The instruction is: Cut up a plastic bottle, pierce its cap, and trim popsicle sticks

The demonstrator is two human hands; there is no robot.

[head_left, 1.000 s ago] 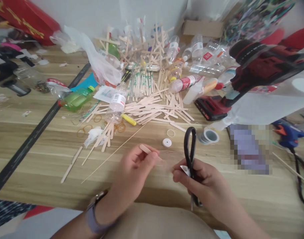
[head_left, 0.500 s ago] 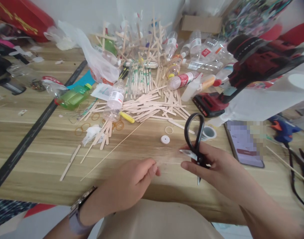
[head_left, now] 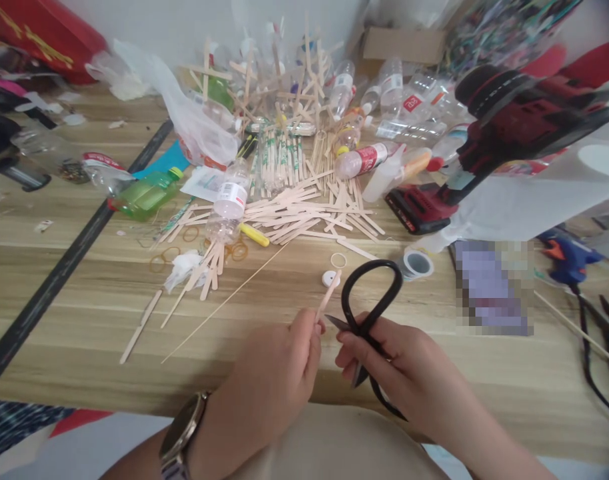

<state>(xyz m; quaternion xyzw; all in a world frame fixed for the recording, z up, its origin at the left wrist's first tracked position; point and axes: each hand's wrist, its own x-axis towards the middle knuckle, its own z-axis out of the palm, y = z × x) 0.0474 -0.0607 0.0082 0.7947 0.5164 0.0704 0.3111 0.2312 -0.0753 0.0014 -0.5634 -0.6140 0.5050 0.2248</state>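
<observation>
My left hand (head_left: 287,367), with a watch at its wrist, is closed on a wooden stick (head_left: 328,295), whose upper end rises out of the fist. Black-handled scissors (head_left: 372,317) are gripped in my right hand (head_left: 389,363). The blades are spread apart, and one pointed tip lies close beside the stick. Just behind the stick is a small white disc (head_left: 329,279), partly covered by it, with a pale ring (head_left: 339,260) above. A long thin skewer (head_left: 224,303) lies to the left of my hands.
Loose wooden sticks (head_left: 294,217) are heaped mid-table. A bottle (head_left: 229,200) with sticks in its mouth lies left of them. A red drill (head_left: 424,207), a phone (head_left: 494,287) and a blue glue gun (head_left: 569,257) are at the right. Plastic bottles (head_left: 392,87) fill the back.
The stick now shows upright in my left fist. My right hand has turned the scissors and moved them left and closer to my left hand; their blades now point toward the stick.
</observation>
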